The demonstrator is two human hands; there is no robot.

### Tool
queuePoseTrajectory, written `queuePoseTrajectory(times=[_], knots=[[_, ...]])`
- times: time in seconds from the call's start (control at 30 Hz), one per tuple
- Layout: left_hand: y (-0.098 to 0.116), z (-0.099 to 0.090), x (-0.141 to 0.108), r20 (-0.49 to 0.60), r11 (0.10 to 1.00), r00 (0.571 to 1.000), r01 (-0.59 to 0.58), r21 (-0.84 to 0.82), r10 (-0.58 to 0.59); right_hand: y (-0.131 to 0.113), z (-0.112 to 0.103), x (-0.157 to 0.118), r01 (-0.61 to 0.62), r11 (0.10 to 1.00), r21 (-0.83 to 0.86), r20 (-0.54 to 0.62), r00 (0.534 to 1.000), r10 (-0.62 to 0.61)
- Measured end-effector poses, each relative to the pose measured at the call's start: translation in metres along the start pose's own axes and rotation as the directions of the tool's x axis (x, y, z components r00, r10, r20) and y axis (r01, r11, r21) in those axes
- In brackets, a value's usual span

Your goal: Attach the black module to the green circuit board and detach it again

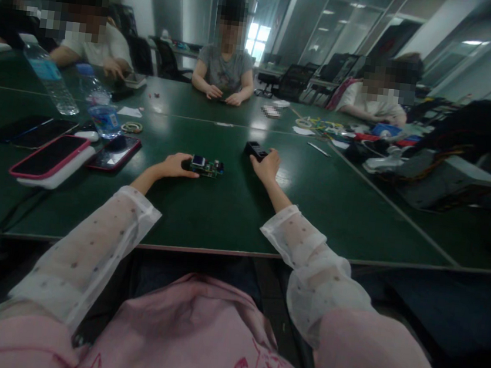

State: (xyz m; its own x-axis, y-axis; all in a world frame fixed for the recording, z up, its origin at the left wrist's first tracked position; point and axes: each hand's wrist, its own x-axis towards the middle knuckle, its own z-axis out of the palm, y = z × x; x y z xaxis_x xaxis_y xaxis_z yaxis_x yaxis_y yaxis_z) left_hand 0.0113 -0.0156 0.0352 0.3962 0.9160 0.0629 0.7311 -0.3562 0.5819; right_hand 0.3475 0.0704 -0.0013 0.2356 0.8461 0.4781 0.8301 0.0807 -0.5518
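Near the middle of the green table, my left hand grips the left end of a circuit board with a small screen on it. Thumb and fingers close around that end from either side. To the right, my right hand is closed around a small black case that has openings in its upper face. The board and the case are apart, with bare tabletop between them. My right palm and fingers hide the near right part of the case.
On the left lie a pink-edged phone, another phone and two water bottles, one a tilted bottle. A metal box and tangled cables occupy the right. Several people sit around the green table.
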Motion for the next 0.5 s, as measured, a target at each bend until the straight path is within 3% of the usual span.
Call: queuePoseTrajectory(times=[0.5], knots=[[-0.0007, -0.0003, -0.0007, 0.0, 1.0, 1.0, -0.009, 0.003, 0.009, 0.0005, -0.0009, 0.004, -0.02, 0.999, 0.034, -0.023, 1.0, 0.021]])
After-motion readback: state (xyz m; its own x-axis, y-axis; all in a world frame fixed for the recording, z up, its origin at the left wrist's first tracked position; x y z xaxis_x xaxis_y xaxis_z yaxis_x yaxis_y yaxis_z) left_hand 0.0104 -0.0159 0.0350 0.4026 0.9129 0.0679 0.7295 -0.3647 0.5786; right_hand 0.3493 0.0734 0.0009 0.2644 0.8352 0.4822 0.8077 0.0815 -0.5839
